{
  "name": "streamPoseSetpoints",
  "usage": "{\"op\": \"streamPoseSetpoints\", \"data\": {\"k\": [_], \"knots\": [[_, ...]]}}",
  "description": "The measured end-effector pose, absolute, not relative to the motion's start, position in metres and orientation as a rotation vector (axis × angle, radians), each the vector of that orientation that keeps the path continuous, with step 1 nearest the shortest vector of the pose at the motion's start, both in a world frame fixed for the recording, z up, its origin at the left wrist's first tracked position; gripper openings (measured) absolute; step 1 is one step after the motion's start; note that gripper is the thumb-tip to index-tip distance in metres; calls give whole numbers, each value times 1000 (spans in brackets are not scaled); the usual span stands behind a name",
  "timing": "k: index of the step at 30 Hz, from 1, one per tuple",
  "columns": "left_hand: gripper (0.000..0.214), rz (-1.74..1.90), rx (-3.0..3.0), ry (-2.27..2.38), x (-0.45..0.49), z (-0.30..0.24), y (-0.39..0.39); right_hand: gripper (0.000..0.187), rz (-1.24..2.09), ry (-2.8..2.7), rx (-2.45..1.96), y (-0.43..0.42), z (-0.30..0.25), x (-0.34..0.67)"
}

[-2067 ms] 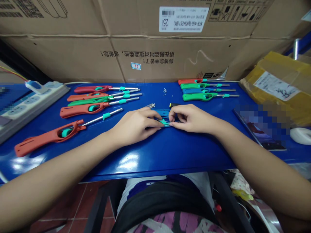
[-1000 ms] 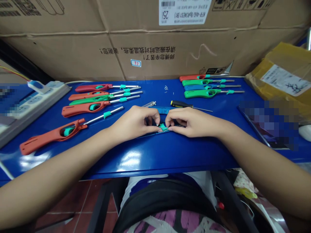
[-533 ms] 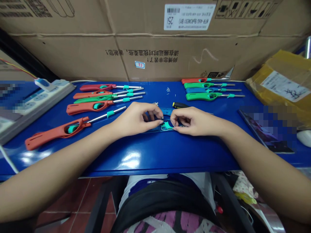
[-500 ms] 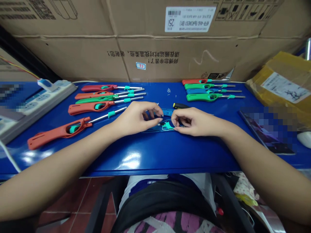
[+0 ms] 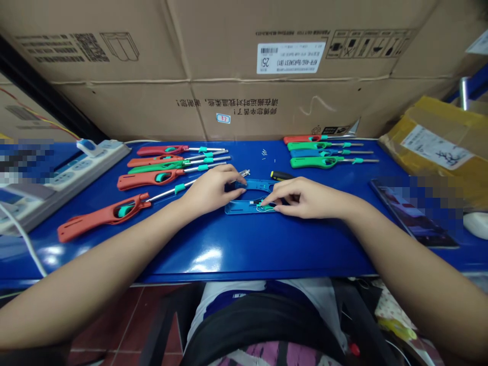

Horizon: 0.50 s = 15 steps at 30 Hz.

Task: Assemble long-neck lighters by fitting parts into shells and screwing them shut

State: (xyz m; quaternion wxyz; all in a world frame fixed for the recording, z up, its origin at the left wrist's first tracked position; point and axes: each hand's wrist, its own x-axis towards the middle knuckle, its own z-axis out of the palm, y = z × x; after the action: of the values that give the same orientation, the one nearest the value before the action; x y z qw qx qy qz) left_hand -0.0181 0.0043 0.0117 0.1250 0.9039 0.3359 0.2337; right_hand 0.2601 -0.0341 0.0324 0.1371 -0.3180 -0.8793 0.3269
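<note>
White light is bouncing off the shiny tabletop point(image 5: 244, 244), making bright spots near its front edge. The floor point(image 5: 125, 325) underneath is looking dim. The wide view is stretching both arms point(image 5: 87, 269) near the sides. Little blocks are hiding part of the phone point(image 5: 414, 218). Some tiny parts point(image 5: 267, 207) are looking fuzzy.

Small workshop, apparently: opened lighter casing point(image 5: 239, 207), screwdriver point(image 5: 281, 175), lighters point(image 5: 303, 162) in rows, power strip point(image 5: 74, 171).
</note>
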Motion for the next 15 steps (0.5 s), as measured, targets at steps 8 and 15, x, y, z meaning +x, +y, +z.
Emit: {"op": "streamPoseSetpoints", "data": {"k": [8, 15], "knots": [[23, 861, 2497, 1153, -19, 16, 5, 38, 1045, -2526, -983, -36, 39, 261], [30, 730, 2495, 1297, -25, 9, 16, 39, 1003, -2538, -967, -37, 39, 260]]}}
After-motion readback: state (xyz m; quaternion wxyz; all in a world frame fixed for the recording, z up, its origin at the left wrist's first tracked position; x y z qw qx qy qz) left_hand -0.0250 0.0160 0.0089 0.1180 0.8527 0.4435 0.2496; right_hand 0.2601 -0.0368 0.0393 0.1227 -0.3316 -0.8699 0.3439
